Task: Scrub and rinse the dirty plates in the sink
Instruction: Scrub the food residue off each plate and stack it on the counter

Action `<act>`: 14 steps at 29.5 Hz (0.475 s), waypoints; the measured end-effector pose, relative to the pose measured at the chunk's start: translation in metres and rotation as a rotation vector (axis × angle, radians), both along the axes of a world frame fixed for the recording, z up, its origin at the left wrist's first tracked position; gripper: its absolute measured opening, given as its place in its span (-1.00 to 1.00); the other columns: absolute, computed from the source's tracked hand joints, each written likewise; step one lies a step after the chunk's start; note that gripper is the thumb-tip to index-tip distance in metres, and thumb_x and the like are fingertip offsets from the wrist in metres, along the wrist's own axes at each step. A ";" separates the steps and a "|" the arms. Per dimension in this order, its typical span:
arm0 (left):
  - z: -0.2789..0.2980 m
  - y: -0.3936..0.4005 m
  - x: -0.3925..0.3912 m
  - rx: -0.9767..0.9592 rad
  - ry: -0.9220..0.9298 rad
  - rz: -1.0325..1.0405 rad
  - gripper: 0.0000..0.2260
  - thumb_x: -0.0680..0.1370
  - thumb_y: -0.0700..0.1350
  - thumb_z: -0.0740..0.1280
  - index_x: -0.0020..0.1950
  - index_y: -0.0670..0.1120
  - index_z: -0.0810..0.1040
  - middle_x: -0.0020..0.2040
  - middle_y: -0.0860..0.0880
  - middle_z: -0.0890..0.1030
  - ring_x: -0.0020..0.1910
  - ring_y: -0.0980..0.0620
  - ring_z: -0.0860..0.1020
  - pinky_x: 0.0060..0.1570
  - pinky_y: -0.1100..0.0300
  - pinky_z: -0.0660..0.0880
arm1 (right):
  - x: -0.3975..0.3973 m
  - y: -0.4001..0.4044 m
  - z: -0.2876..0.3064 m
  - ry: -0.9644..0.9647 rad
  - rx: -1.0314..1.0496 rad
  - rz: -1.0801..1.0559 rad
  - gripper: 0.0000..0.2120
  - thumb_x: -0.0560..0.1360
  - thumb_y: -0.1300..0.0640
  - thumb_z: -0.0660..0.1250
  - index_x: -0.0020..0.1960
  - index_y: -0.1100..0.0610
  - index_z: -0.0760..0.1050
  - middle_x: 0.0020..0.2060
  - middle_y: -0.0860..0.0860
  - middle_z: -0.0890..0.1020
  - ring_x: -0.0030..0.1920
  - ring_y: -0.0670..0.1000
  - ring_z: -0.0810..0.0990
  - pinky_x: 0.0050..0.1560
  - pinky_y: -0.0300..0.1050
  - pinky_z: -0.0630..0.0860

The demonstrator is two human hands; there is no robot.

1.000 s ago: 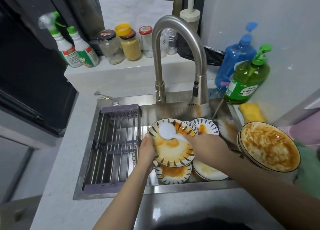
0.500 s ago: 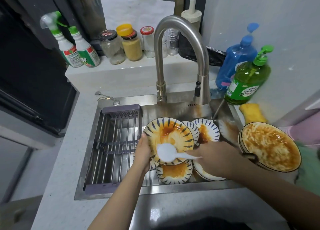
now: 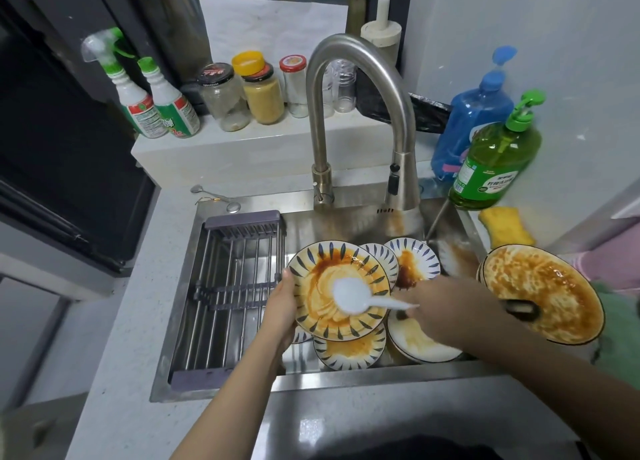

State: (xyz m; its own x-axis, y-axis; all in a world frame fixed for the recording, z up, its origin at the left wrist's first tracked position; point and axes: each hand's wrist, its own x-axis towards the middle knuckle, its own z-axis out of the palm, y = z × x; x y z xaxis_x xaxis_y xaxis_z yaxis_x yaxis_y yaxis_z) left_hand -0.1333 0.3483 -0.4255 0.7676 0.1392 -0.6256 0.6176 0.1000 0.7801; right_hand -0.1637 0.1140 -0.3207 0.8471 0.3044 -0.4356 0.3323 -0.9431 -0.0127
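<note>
Head view: the left hand [image 3: 280,304] curls its grip round the left rim of a sauce-smeared striped plate [image 3: 337,288], holding it tilted above the other dirty plates [image 3: 349,350] in the sink [image 3: 346,220]. The right hand [image 3: 446,309] pinches the handle of a white spoon [image 3: 351,295], whose bowl lies on the plate's face. Beside the sink, a stained bowl [image 3: 540,291] sits on the surface [image 3: 131,355].

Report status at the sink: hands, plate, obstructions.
Left hand grips tilted dirty plate by its rim. Right hand holds white spoon against plate face. More dirty plates stacked beneath; faucet dry.
</note>
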 end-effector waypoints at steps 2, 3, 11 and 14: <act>-0.002 -0.002 -0.002 0.006 -0.006 -0.049 -0.49 0.64 0.21 0.01 0.23 -0.11 0.55 0.01 -0.12 0.69 0.00 -0.08 0.67 -0.04 0.01 0.61 | 0.013 -0.003 -0.004 -0.064 -0.034 -0.073 -0.66 0.61 0.12 0.07 0.34 -0.10 0.36 -0.35 -0.11 0.37 -0.39 -0.13 0.36 -0.45 -0.25 0.28; 0.001 -0.007 -0.002 0.019 -0.018 -0.086 -0.49 0.64 0.21 0.01 0.22 -0.11 0.56 0.00 -0.11 0.69 -0.01 -0.06 0.67 -0.06 0.05 0.61 | 0.016 0.001 -0.006 -0.096 -0.028 -0.087 -0.64 0.60 0.15 0.08 0.37 -0.09 0.32 -0.36 -0.10 0.35 -0.39 -0.11 0.36 -0.44 -0.23 0.32; 0.014 -0.017 -0.002 0.054 0.002 -0.083 -0.42 0.61 0.26 -0.07 0.35 -0.11 0.43 0.14 -0.09 0.54 0.22 -0.12 0.48 0.08 0.09 0.41 | -0.008 0.013 -0.001 -0.066 0.087 0.074 -0.63 0.65 0.06 0.03 0.42 -0.16 0.24 -0.34 -0.10 0.35 -0.34 -0.08 0.39 -0.42 -0.23 0.28; 0.018 -0.021 -0.003 0.069 -0.039 -0.116 -0.44 0.59 0.28 -0.05 0.07 -0.10 0.55 0.10 -0.08 0.61 0.04 -0.01 0.58 -0.08 0.14 0.51 | 0.012 0.006 -0.005 -0.125 -0.005 -0.015 -0.63 0.60 0.18 0.08 0.36 -0.10 0.29 -0.38 -0.08 0.34 -0.42 -0.10 0.33 -0.46 -0.21 0.25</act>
State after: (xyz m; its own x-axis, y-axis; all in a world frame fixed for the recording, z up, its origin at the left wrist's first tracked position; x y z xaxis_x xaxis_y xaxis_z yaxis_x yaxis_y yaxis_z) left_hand -0.1358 0.3272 -0.4073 0.8048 0.0897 -0.5868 0.5908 -0.0248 0.8065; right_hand -0.1518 0.1201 -0.3252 0.8992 0.2896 -0.3280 0.3170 -0.9479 0.0321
